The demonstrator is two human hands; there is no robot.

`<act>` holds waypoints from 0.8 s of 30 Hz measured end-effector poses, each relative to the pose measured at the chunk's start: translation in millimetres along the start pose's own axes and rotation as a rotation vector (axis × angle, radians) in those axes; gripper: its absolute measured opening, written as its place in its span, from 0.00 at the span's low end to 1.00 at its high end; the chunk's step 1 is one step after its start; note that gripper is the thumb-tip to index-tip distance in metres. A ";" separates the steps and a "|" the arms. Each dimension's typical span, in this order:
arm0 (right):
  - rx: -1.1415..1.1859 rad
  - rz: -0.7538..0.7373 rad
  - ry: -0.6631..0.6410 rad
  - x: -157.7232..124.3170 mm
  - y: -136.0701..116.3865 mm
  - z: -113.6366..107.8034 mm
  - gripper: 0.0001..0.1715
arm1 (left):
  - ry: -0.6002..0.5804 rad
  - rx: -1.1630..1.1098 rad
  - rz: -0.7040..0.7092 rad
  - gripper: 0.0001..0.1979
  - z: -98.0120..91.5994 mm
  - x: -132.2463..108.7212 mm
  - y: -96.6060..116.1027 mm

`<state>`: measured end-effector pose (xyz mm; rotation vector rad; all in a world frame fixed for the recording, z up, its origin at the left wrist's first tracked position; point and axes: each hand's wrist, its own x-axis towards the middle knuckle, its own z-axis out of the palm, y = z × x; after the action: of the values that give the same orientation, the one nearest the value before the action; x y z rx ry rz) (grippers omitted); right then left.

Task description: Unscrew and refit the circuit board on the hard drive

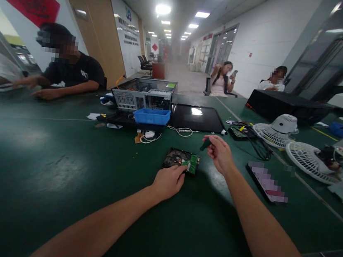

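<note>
A hard drive lies flat on the green table, its green circuit board facing up on the right side. My left hand grips its near edge, with a finger reaching onto the board; the thumb side is partly hidden. Just right of the drive, my right hand is raised above the table, closed around a screwdriver with a dark handle. The thin shaft slants down toward the drive's right end; whether its tip touches the drive I cannot tell.
Beyond the drive stand an opened computer case, a blue bin and a black panel. To the right are a phone, black cables and white fan parts. Several people sit around the table.
</note>
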<state>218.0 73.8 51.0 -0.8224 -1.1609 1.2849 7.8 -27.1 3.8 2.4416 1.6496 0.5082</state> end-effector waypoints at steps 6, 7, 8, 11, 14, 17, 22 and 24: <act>0.023 0.013 -0.018 -3.2 -2.8 2.7 0.16 | -0.011 -0.012 0.004 0.21 -3.4 -0.2 1.6; 0.028 0.019 -0.018 -3.1 -3.1 2.7 0.16 | -0.008 -0.014 0.006 0.21 -3.5 -0.3 1.8; 0.036 0.025 -0.016 -2.8 -3.3 2.7 0.16 | -0.006 -0.013 0.006 0.21 -3.5 -0.3 1.8; 0.064 0.048 0.004 -1.2 -3.6 2.4 0.17 | -0.008 -0.008 0.002 0.21 -2.5 -0.1 1.4; 0.081 0.067 0.016 0.4 -3.6 2.6 0.17 | -0.005 -0.008 0.010 0.21 -1.0 0.0 0.6; 0.088 0.064 0.003 1.1 -3.2 2.9 0.16 | -0.001 0.005 0.013 0.21 -0.2 -0.2 0.1; 0.076 0.059 -0.006 1.1 -2.3 2.2 0.15 | 0.005 -0.003 0.022 0.21 -1.5 -1.0 0.2; 0.067 0.054 -0.011 0.9 -1.8 1.6 0.16 | 0.007 -0.013 0.025 0.21 -1.8 -1.1 0.1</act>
<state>216.9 74.2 53.3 -0.8030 -1.1052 1.3669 6.8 -28.3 5.3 2.4574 1.6148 0.5301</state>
